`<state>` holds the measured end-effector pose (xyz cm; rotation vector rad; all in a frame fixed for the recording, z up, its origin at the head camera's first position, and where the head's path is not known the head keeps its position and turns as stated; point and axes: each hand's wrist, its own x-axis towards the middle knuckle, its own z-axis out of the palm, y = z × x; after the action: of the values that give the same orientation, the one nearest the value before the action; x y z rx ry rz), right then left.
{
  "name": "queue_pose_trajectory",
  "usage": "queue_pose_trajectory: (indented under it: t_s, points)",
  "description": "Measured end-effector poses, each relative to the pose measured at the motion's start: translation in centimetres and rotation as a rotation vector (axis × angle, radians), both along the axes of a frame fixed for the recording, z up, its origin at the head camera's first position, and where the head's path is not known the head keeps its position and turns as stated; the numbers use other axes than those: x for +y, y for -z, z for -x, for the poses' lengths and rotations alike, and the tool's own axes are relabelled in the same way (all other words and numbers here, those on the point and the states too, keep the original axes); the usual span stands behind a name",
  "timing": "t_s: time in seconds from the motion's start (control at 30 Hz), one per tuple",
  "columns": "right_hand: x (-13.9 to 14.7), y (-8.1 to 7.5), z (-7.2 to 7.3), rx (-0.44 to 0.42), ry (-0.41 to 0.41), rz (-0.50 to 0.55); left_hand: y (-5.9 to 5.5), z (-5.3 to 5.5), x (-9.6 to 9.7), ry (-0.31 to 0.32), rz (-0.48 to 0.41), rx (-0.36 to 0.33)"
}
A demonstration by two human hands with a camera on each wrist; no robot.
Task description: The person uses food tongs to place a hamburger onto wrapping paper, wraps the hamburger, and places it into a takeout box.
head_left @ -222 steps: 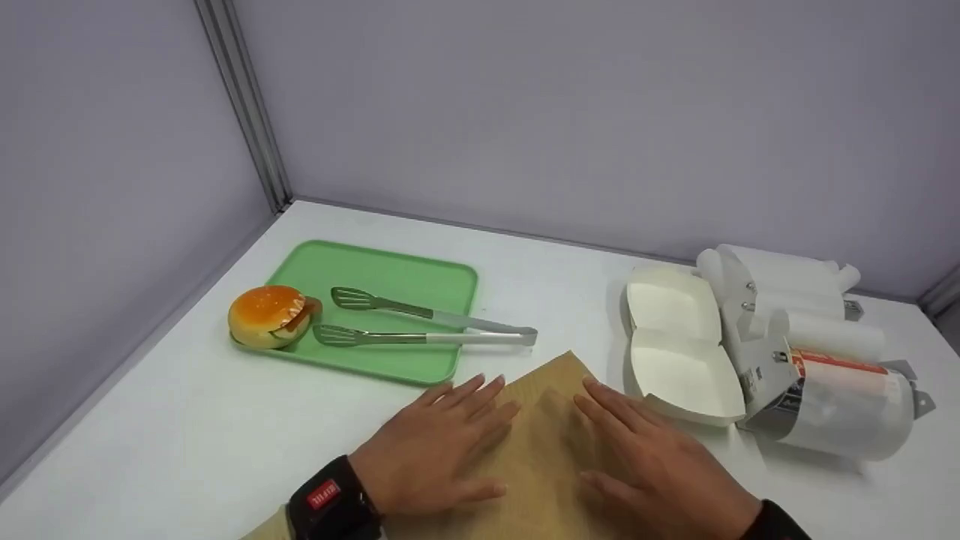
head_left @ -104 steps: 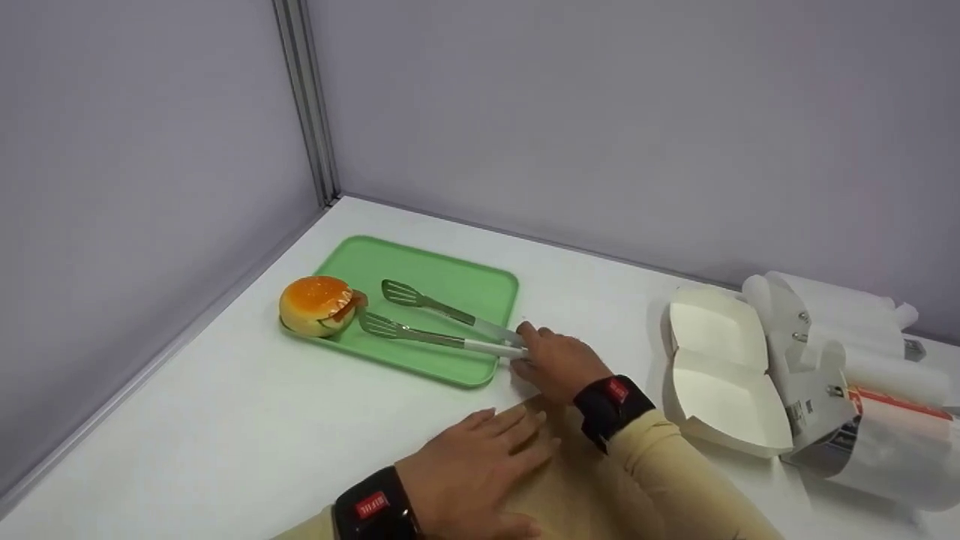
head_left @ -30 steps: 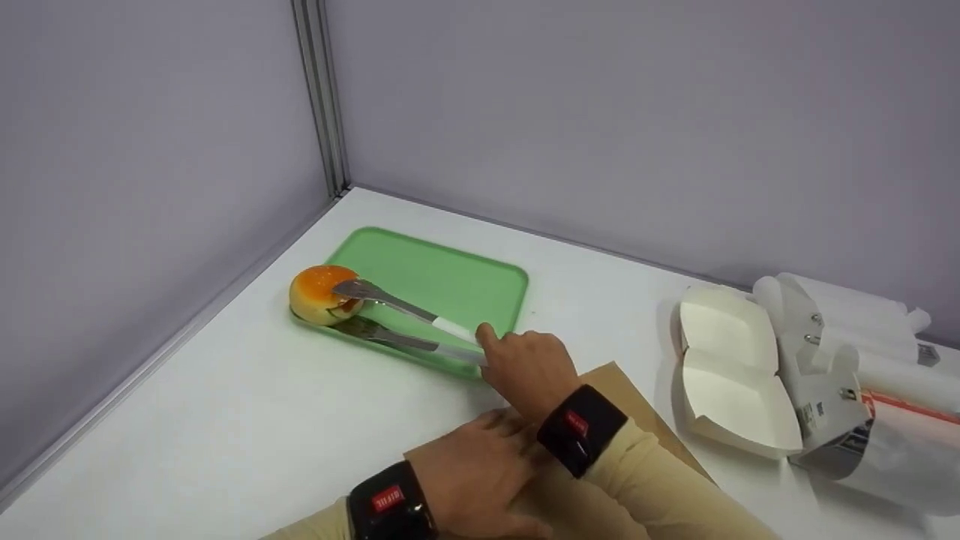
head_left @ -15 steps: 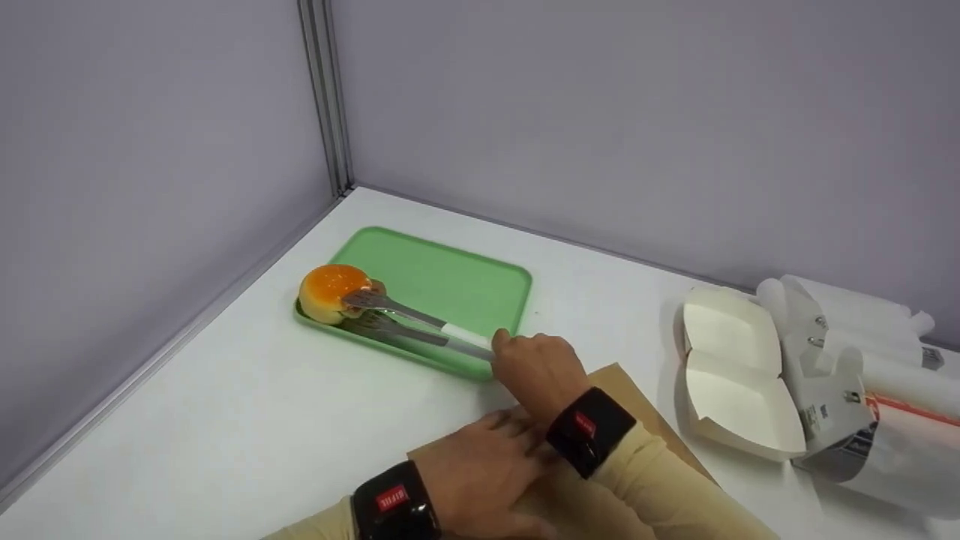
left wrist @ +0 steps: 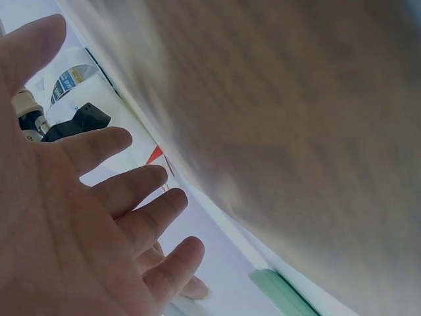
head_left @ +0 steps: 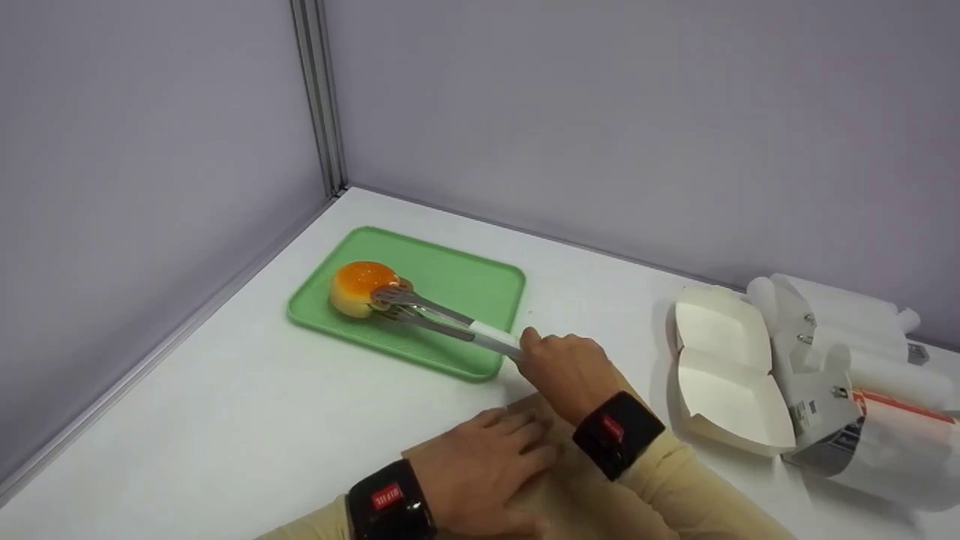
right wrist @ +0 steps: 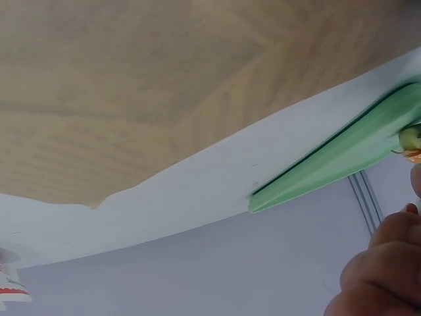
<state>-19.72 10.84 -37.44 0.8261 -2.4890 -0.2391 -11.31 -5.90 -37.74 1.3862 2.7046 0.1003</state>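
Note:
In the head view, my right hand (head_left: 571, 375) grips the pale handles of metal tongs (head_left: 442, 319). Their slotted ends close around the filled side of a burger (head_left: 364, 287) with a glossy orange-brown bun top, which appears over the left part of a green tray (head_left: 450, 360). Lower in the view my left hand (head_left: 480, 469), fingers spread, rests on a sheet of brown paper (head_left: 585, 502). In the left wrist view the open palm (left wrist: 85, 217) shows beside the brown paper. Only the right hand's curled fingers (right wrist: 381, 270) show in the right wrist view, at its edge.
To the right an open white clamshell box (head_left: 727, 401) lies on the white table (head_left: 247, 420). Beside it stands a dispenser with rolls of clear plastic film (head_left: 892, 450). Grey-lilac walls (head_left: 585, 135) rise behind the table and at its left.
My right hand has taken up the tongs, brought them to the burger and closed them on it. The burger has since shifted right, off the tray's left rim. My left hand stays on the paper.

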Motion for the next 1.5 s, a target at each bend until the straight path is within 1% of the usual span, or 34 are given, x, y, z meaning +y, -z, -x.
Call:
queue_pose_trajectory:
  t_s: [0.1,0.23,0.37,0.47,0.57,0.63,0.77,0.87,1.0,1.13,1.2,1.27,1.37,1.5]
  points:
    - [0.7,0.0,0.0,0.031,0.003,0.004,0.1,0.1,0.0,0.003,0.005,-0.002]
    - [1.7,0.0,0.0,0.059,0.018,0.049,0.2,0.2,0.1,-0.002,0.029,0.002]
    - [2.8,-0.4,-0.2,0.043,0.04,0.068,0.2,0.2,0.2,-0.014,0.034,0.005]
    - [3.8,-0.8,-0.5,0.023,0.054,0.058,0.1,0.2,0.2,-0.025,0.029,-0.005]
    - [4.8,-1.2,-0.8,0.022,0.061,0.054,0.1,0.2,0.1,-0.036,0.025,-0.009]
    - [5.5,-1.5,-0.9,0.03,0.062,0.056,0.0,0.3,0.0,-0.044,0.02,-0.001]
    - [6.9,-1.6,-1.2,0.072,0.045,0.084,0.2,0.2,-0.4,-0.055,0.0,0.062]
    - [7.9,-1.7,-1.5,0.111,0.031,0.088,0.3,0.2,-0.6,-0.064,-0.002,0.094]
    - [9.3,-2.0,-2.1,0.149,0.02,0.072,0.2,0.3,-0.7,-0.073,0.001,0.102]
    - [10.9,-2.2,-2.7,0.195,0.007,0.069,0.2,0.3,-0.8,-0.082,-0.023,0.111]
    - [11.8,-2.3,-3.1,0.217,-0.003,0.067,0.2,0.3,-0.8,-0.086,-0.027,0.099]
    - [12.8,-2.4,-3.5,0.219,-0.005,0.06,0.1,0.3,-0.8,-0.091,-0.023,0.078]
    - [14.2,-2.5,-4.1,0.201,0.006,0.06,-0.1,0.4,-1.0,-0.102,-0.015,0.048]
    - [15.9,-2.5,-5.2,0.165,0.027,0.07,-0.3,0.5,-1.5,-0.118,-0.009,0.045]
